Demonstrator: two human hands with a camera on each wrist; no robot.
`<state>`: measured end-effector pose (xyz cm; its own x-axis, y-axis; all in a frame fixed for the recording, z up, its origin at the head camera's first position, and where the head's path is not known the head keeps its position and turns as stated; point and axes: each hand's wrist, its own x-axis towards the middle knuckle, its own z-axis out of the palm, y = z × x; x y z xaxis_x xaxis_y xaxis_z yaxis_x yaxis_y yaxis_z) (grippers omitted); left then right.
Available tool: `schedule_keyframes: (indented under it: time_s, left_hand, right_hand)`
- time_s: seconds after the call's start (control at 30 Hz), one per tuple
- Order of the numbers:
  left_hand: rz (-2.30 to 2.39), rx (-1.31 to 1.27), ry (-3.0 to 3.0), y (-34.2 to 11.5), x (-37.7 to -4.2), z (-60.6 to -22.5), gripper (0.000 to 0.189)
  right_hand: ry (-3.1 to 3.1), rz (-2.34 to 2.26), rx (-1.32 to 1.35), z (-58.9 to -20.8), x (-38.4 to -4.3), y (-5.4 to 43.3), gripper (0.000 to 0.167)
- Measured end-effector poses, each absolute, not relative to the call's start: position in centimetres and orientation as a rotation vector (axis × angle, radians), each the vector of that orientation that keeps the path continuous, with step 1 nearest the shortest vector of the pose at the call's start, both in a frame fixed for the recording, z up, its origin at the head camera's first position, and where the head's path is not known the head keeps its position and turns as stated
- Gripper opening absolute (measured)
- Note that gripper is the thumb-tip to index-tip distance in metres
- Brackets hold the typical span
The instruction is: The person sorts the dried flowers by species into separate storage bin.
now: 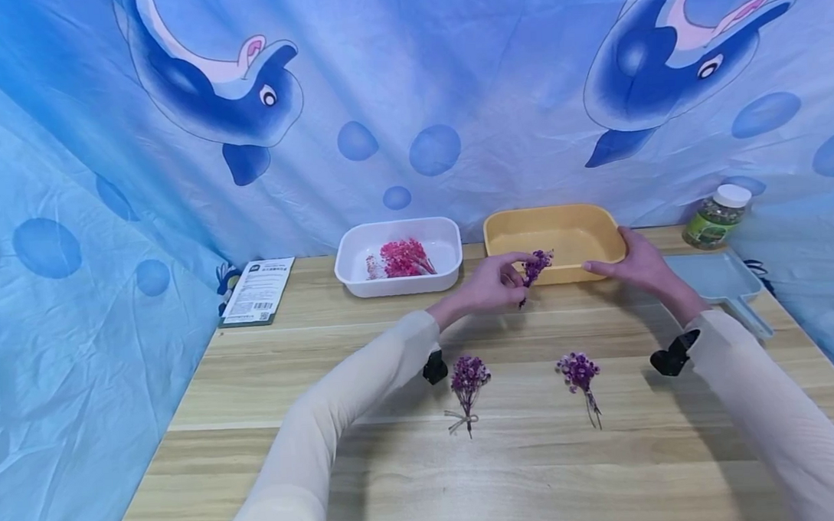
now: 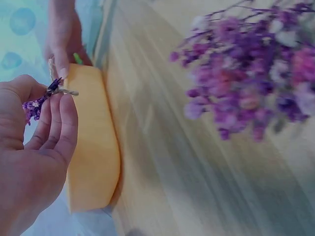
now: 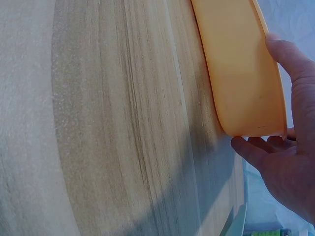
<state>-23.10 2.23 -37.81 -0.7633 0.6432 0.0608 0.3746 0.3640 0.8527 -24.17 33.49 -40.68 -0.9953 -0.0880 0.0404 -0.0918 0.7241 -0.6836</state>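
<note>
My left hand [image 1: 488, 283] pinches a small bunch of purple dried flowers [image 1: 537, 266] just in front of the yellow tray [image 1: 555, 274]. In the left wrist view, twine shows at the bunch's stems between thumb and fingertips. My right hand [image 1: 641, 262] grips the tray's right end, thumb at the front rim and fingers around the outer wall, as the right wrist view shows. Two more purple bunches lie on the table: one tied with a twine bow [image 1: 469, 383], below the left wrist, and another with bare-looking stems [image 1: 579, 374], farther right.
A white tray [image 1: 359, 285] with pink dried flowers [image 1: 405, 257] stands left of the yellow one. Papers on a clipboard [image 1: 259, 289] lie at the back left. At the back right are a lidded jar [image 1: 715, 218] and a pale blue dustpan-like piece [image 1: 714, 275].
</note>
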Motion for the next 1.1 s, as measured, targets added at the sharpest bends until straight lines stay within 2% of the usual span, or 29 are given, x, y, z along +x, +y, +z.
schedule_keyframes:
  time_s: [0.53,1.1]
  left_hand:
    - [1.521,0.804,2.297,3.8,-26.6,-35.9,0.060]
    - [1.299,0.739,2.547,5.3,-28.9,-36.3,0.063]
  right_hand:
    - [-2.903,1.171,0.134,-40.4,-24.1,33.6,0.115]
    - [-2.929,1.171,0.113,-40.4,-24.1,33.3,0.116]
